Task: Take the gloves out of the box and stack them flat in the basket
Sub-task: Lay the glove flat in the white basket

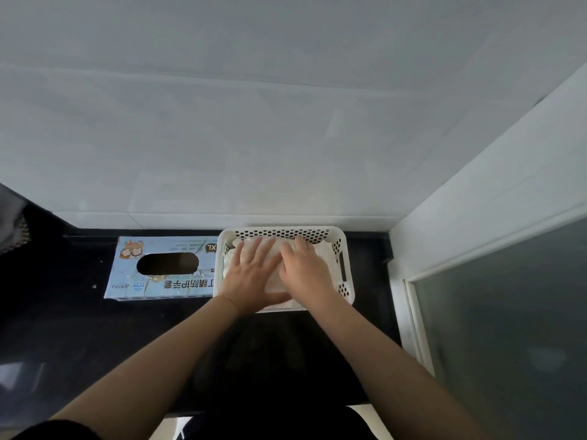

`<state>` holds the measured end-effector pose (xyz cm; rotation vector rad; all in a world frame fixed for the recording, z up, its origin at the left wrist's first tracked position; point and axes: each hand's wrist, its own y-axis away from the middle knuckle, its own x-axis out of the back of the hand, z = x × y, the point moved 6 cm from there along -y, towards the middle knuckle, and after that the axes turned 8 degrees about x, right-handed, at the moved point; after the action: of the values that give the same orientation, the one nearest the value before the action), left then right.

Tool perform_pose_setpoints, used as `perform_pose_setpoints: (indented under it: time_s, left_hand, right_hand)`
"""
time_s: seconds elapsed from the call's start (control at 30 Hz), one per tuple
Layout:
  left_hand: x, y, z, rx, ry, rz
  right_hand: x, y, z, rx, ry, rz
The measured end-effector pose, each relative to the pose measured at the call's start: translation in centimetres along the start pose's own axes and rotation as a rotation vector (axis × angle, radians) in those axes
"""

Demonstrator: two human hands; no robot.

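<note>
Two hands worked inside one basket. The left hand point(251, 274) lay palm down with its fingers straight and spread, pressing flat on the gloves point(320, 250). The right hand point(306, 271) lay just beside it, touching it along the inner edge, fingers likewise straight and flat on the same pile. Neither hand curled round anything.

The gloves were a pale, whitish, slightly crinkled stack that filled most of the basket floor. How many lay in the pile could not be counted, since the hands covered its middle and the layers blurred into one another. Only the far corners, a strip on the right side and a bit of the near edge showed.

The basket point(344, 271) was one white plastic tray with rounded corners, rows of round holes in its walls and a slot handle in the right wall. Its near rim was hidden behind the wrists.

One box point(165, 268) lay flat just left of the basket, touching or nearly touching its left wall. It was light blue card with printed characters, an "XL" mark near the basket, and a single dark oval opening in its top face. Nothing could be made out inside that opening.

Both stood on one dark, glossy bench point(79, 328), against a pale wall point(286, 138). A frosted glass panel point(508, 328) in a white frame stood at the right.
</note>
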<state>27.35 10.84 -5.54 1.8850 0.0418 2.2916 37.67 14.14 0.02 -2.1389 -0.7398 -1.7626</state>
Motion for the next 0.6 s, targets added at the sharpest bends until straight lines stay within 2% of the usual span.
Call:
perform_pose_setpoints:
  time_s: [0.07,0.2,0.33,0.47,0.53,0.6]
  left_hand:
    - [-0.1,0.5,-0.2,0.064,-0.005,-0.038]
    - [-1.3,0.1,-1.6,0.142,-0.074,-0.219]
    - [-2.2,-0.5,-2.0,0.134,-0.122,-0.275]
    - [-2.4,-0.9,-1.8,0.125,-0.158,-0.312]
    - [-2.1,-1.0,-1.4,0.121,-0.14,-0.345]
    - [-0.6,-0.6,-0.9,0.064,-0.065,-0.301]
  right_hand:
    - [-2.1,0.5,0.6,-0.067,-0.061,-0.116]
    - [-3.8,1.2,3.1,-0.224,-0.068,-0.224]
    - [-3.9,1.6,4.3,-0.271,0.004,-0.228]
    - [-4.3,1.9,5.4,-0.311,-0.071,-0.296]
    - [-4.2,1.7,5.8,-0.336,-0.11,-0.328]
    - [-3.4,1.6,5.4,-0.36,-0.073,-0.276]
